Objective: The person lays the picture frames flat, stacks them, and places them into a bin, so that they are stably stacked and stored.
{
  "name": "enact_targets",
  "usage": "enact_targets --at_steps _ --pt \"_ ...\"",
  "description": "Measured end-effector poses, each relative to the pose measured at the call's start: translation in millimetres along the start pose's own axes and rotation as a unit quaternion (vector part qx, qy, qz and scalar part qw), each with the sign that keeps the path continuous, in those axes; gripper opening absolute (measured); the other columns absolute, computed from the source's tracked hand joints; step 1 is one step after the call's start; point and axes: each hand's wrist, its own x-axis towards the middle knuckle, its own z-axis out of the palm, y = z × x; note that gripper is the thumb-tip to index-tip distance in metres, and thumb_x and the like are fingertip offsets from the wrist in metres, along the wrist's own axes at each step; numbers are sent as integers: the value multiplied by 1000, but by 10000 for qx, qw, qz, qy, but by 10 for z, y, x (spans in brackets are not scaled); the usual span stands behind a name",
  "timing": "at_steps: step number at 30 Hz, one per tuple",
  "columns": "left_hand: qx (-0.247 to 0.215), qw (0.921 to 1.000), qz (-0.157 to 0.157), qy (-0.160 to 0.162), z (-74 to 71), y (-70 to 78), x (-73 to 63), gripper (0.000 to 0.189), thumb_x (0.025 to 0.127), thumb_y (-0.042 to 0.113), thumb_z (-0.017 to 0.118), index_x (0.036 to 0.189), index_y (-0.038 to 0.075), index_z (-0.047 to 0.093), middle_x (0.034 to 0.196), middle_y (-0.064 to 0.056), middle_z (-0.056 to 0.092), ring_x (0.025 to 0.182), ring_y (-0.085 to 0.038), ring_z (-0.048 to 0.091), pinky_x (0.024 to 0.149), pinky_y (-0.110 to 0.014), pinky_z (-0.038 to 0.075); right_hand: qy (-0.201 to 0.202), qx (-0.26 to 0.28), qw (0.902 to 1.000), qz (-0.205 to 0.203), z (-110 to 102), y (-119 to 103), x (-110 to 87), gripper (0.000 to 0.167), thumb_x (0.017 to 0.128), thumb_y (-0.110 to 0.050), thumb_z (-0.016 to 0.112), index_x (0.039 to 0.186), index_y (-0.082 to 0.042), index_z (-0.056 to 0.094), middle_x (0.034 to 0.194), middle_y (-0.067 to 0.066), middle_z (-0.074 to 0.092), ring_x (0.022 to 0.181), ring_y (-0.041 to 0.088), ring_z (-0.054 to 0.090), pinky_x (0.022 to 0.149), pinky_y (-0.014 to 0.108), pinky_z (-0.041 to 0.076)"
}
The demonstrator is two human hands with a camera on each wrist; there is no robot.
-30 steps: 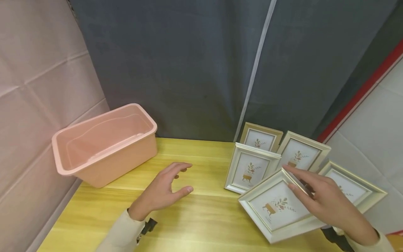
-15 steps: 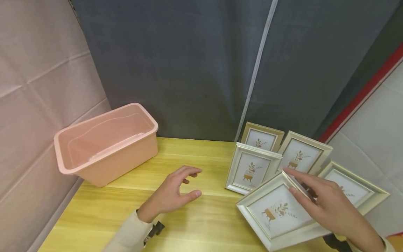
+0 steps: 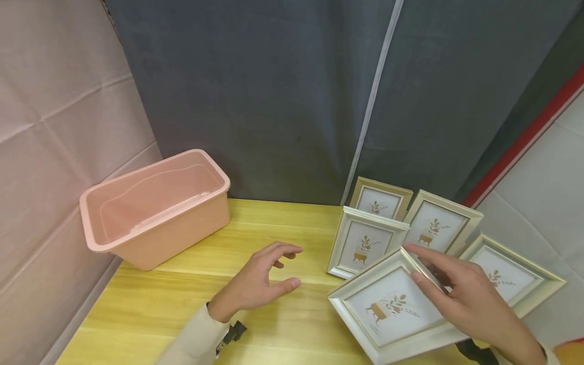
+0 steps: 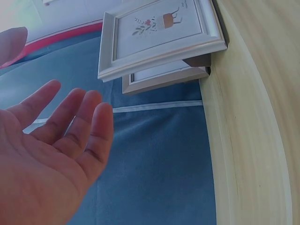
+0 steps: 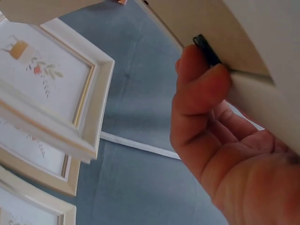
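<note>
My right hand [image 3: 465, 294] grips the upper edge of a white picture frame [image 3: 380, 329], thumb at the front and fingers behind. This frame tilts with its plant print toward me. In the right wrist view, curled fingers [image 5: 201, 89] press near a black clip [image 5: 206, 49] on its tan back [image 5: 229, 33]. My left hand [image 3: 257, 279] hovers over the table to the left of that frame, holding nothing. Its palm and parted fingers show in the left wrist view. Nearest to it stands another white picture frame [image 3: 334, 251], seen also in the left wrist view [image 4: 108, 47].
Behind and right of the held frame stand a brown picture frame [image 3: 380, 183], a beige one [image 3: 449, 202] and a gold-edged one [image 3: 534, 268]. A pink bin [image 3: 169, 233] sits at the back left of the wooden table [image 3: 274, 218]. A dark curtain [image 3: 274, 101] hangs behind.
My left hand has moved right, toward the held picture frame. That frame has shifted slightly left and down in my right hand. The standing frames and bin keep their places.
</note>
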Motion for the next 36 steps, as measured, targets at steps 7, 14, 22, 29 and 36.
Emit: enact_targets --at_steps 7,14,22,29,36 --pt "-112 9998 4 -192 56 2 69 55 99 34 75 149 24 56 140 10 63 126 -18 62 97 -35 60 92 671 9971 -334 164 16 102 68 81 10 82 143 -12 66 75 -15 53 62 -10 40 55 10 37" --pt "-390 9987 8 -334 139 -37 151 58 98 34 75 151 20 55 142 7 63 129 -18 61 99 -34 60 -90 1518 9880 -265 356 4 189 63 87 13 75 146 -8 62 98 -2 79 69 -2 70 58 13 53" --pt "-981 9927 -116 -693 200 -84 207 57 100 34 71 153 23 53 152 8 58 138 -17 57 108 -37 56 -203 2303 9729 -33 618 66 241 56 93 15 68 145 -4 61 104 8 79 74 7 76 60 22 61" --pt "-1522 9821 -140 -1102 197 -182 230 58 103 35 67 155 15 51 158 0 55 146 -23 52 117 -52 49 -66 2755 9613 -40 819 91 272 53 93 16 65 143 0 61 108 18 77 79 10 77 60 26 63" --pt "-2664 9410 -727 -1957 172 -294 229 63 104 40 65 159 17 46 152 -10 56 127 -26 64 107 -55 56 -17 3389 9407 120 998 130 298 49 93 19 61 141 8 59 112 1 77 76 13 77 53 32 62"
